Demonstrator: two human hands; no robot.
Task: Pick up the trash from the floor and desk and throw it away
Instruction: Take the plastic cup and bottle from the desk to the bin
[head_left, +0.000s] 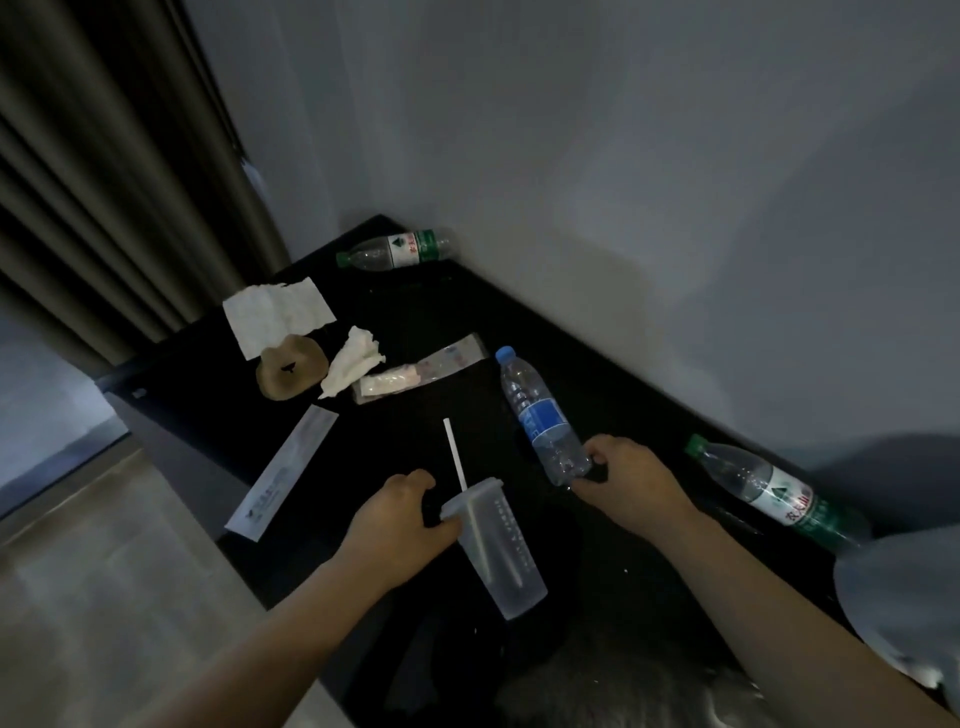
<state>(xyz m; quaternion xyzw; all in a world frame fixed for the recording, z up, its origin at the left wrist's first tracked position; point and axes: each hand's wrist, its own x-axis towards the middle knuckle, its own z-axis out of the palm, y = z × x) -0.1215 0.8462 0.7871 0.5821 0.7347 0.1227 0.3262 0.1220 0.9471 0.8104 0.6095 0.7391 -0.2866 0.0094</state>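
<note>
Head view: pickup is happening, left hand (410, 514) gripping a translucent plastic cup (498, 551), right hand (626, 480) clasping a blue-capped clear bottle (540, 415) toward 1 o'clock; both are probably needing lifting off the black counter (623, 395) next.

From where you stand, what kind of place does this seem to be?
Probably a bedroom or hotel room, though I cannot be sure: a black desk stands against a plain grey wall, a heavy pleated curtain hangs beside it, and the floor looks like wood.

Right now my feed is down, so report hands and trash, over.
Left hand grips lidded cup. Right hand grips blue-label bottle at base. Two green-label bottles, crumpled tissue, wrapper lie on desk, none blocking.
</note>
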